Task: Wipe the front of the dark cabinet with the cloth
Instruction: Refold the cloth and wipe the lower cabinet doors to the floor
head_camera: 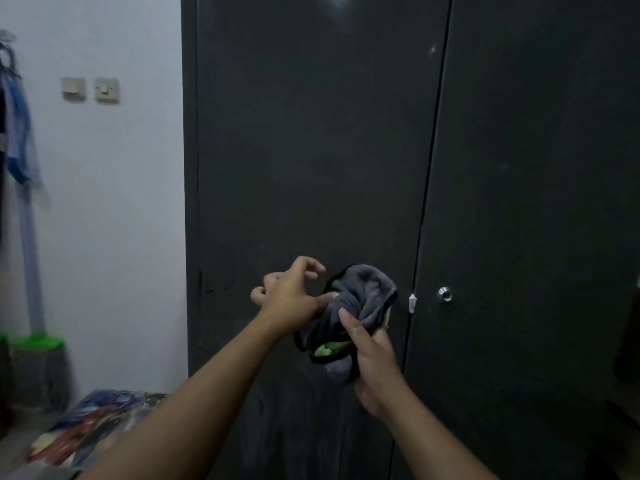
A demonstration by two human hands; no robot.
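The dark cabinet point(311, 150) fills most of the view, with two tall doors that meet at a vertical seam. A bunched grey cloth point(363, 299) with a black edge and a green patch is held in front of the left door, at about lock height. My right hand point(374, 362) grips the cloth from below, with the thumb pressed over its front. My left hand point(291, 296) is just left of the cloth with its fingers spread and loosely curled. Its thumb tip touches the cloth's left side. Faint dusty streaks show low on the left door.
A round metal lock point(445, 294) sits on the right door, and a white scrap point(412, 303) sticks at the seam. On the white wall to the left are two switches point(90, 90), hanging clothes point(17, 133) and a green-headed broom point(34, 341). A colourful mat point(90, 427) lies on the floor.
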